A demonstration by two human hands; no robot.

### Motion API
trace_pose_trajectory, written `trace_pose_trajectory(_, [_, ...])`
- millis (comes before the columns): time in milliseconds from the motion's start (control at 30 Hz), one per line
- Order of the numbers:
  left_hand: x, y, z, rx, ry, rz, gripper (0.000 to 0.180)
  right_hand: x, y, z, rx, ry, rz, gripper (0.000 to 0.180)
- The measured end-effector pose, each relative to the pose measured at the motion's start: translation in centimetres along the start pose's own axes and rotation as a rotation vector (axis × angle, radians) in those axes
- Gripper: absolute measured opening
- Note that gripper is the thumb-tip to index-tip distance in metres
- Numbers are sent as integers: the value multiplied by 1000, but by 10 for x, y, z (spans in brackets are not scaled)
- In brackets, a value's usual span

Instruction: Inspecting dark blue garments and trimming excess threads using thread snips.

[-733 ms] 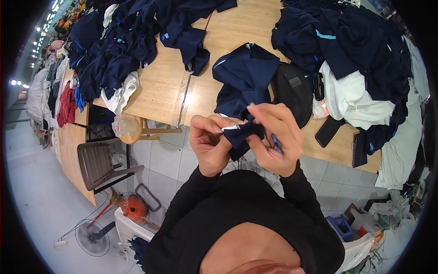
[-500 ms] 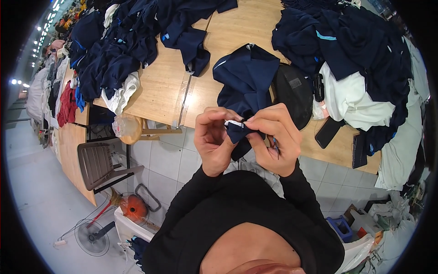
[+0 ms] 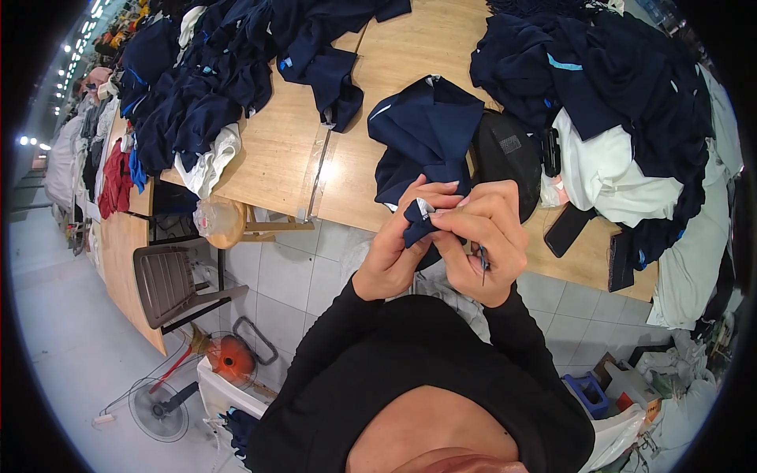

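One navy garment [image 3: 415, 229] | left hand [image 3: 392, 258], right hand [image 3: 486, 243]: grip clamped on corner between them

The head-worn fisheye (wide, upright) looks down at the near hands [image 3: 490, 244] and table [image 3: 268, 158] beyond.

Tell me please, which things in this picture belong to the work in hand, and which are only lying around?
In the work:
navy cloth, held in the left hand and right hand
small white piece at its edge
small blue tool in the right hand, kind unclear

Apparently just lying about:
black phone
white cloth
brown chair, standing unused
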State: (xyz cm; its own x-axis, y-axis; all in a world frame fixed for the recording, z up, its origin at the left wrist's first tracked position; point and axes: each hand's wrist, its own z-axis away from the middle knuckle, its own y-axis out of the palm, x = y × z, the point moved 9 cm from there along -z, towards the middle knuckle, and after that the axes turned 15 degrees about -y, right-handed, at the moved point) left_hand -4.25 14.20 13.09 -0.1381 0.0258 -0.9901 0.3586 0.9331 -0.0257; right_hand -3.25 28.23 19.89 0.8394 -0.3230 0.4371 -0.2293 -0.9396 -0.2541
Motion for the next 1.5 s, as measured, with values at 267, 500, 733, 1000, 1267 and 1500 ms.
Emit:
trace_pose_trajectory(267, [46,-13,22,-43,-86,128,38,-6,11,3,45,60,-15,41])
trace_pose_trajectory(500, [21,-175,4,-551,64,298,31,-51,27,76,84,689,-270,22])
trace_pose_trajectory(733, [-23,-209,12,-853,200,32,27,-129,43,209,192,867,101,54])
trace_pose_trajectory(1000, [174,-86,-6,-541,-171,-723,35,-141,52,195,245,581,337,57])
trace_pose_trajectory(1267, [200,-56,5,-481,-109,-1144,38,-139,-81,157,-123,472,708,28])
trace_pose_trajectory(1500, [205,-52,4,-460,-73,-1142,42,-146,-42,207,221,646,778,66])
